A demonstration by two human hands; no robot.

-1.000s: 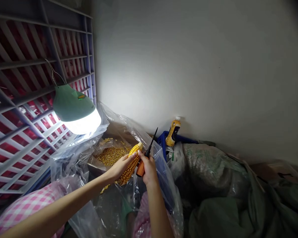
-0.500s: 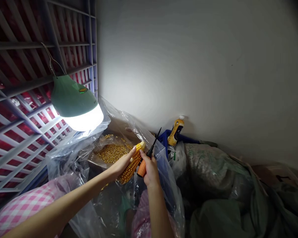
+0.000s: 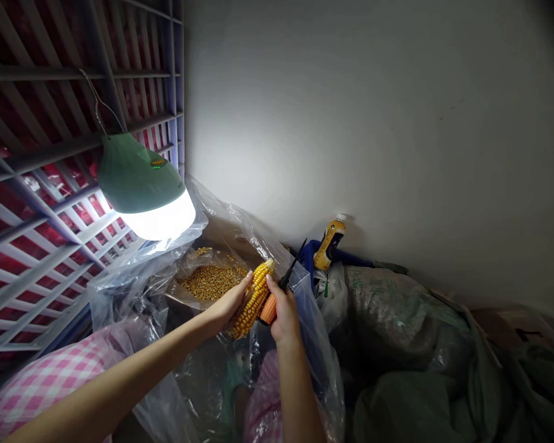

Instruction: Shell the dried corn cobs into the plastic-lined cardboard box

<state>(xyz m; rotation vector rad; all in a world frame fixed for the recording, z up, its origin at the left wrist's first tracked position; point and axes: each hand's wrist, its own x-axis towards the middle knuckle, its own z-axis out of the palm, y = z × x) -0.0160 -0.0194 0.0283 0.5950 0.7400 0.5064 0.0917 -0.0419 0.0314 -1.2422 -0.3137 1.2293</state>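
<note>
My left hand [image 3: 233, 300] is shut around a dried yellow corn cob [image 3: 253, 301], its fingers over the kernels. My right hand [image 3: 285, 311] grips a screwdriver [image 3: 268, 309] with an orange handle, and the handle's lower end lies against the cob. The black shaft points up and away, past my fingers. Below the cob, a clear plastic bag [image 3: 133, 301] lines a cardboard box [image 3: 221, 237] that holds a heap of loose corn kernels [image 3: 211, 282].
A green-topped hanging lamp [image 3: 143, 191] shines just left of my hands, before a grey-white slatted rack [image 3: 41, 246]. Bulging green sacks [image 3: 406, 314] fill the right. A yellow-labelled bottle [image 3: 330, 243] stands in a blue crate [image 3: 310, 253] by the wall. Pink gingham cloth [image 3: 41, 387] lies below my left arm.
Both hands have shifted slightly right, and the cob now stands more upright. The screwdriver handle sits closer against the cob. The lamp and background have drifted as my view turned.
</note>
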